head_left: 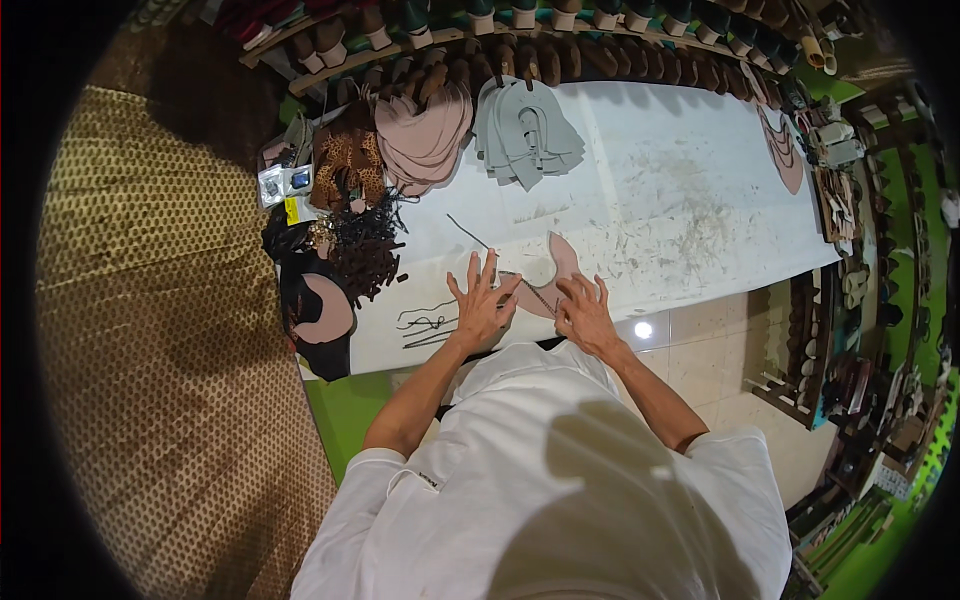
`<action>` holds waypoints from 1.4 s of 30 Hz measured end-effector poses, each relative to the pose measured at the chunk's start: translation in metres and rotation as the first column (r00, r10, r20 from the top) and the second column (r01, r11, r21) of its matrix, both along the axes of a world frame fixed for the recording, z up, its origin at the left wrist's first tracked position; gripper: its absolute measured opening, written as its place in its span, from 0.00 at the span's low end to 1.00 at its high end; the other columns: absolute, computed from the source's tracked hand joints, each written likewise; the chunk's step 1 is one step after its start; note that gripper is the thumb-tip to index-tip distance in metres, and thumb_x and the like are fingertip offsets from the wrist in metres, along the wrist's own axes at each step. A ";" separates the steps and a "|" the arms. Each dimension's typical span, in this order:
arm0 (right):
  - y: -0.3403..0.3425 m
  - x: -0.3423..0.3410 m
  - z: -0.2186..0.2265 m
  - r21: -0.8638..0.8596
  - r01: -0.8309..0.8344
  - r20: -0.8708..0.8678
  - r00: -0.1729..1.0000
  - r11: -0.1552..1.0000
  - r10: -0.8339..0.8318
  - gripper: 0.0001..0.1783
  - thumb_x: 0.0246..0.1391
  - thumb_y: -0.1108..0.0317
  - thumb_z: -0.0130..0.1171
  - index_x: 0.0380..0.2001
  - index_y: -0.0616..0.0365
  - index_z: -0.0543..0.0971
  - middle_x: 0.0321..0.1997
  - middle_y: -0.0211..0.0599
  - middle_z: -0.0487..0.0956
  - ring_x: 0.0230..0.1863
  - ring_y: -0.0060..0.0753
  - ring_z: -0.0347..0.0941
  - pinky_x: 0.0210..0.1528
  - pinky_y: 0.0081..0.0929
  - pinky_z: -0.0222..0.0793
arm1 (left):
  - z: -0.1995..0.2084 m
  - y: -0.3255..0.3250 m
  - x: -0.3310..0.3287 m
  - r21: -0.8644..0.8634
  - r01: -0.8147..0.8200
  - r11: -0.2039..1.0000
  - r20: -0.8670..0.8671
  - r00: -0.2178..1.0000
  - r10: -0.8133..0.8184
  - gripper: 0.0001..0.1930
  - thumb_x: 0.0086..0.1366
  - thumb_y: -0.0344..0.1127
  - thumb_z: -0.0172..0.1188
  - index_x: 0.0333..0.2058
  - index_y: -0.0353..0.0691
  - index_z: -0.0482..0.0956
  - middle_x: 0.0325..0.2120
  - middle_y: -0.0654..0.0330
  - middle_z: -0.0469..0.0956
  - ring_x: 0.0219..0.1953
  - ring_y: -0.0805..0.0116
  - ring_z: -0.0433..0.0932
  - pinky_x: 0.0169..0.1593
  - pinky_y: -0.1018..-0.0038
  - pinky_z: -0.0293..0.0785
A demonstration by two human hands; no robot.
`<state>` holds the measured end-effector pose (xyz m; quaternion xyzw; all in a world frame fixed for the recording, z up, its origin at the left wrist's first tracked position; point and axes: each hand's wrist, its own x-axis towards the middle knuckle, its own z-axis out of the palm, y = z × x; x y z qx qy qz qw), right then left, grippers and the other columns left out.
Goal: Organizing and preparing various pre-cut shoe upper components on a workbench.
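At centre, left hand and right hand pinch dark trim, likely aligning it on pink shoe upper; next needs even tension

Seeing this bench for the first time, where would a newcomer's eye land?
Probably on the fanned grey stack at the far side of the white table, with a pink stack just left of it. Nearer, the left hand and right hand are at opposite ends of a dark strip over a curved pink piece.
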<state>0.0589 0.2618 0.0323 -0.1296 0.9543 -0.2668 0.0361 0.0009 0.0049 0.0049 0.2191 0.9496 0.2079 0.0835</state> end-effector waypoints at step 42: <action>-0.038 -0.041 -0.015 0.017 0.111 -0.052 0.993 0.994 -0.110 0.06 0.51 0.65 0.68 0.26 0.54 0.87 0.66 0.35 0.73 0.77 0.50 0.55 0.78 0.69 0.34 | 0.005 -0.002 -0.009 -0.062 0.138 0.989 -0.066 0.988 -0.142 0.22 0.72 0.48 0.59 0.64 0.65 0.75 0.80 0.53 0.43 0.79 0.44 0.42 0.67 0.21 0.36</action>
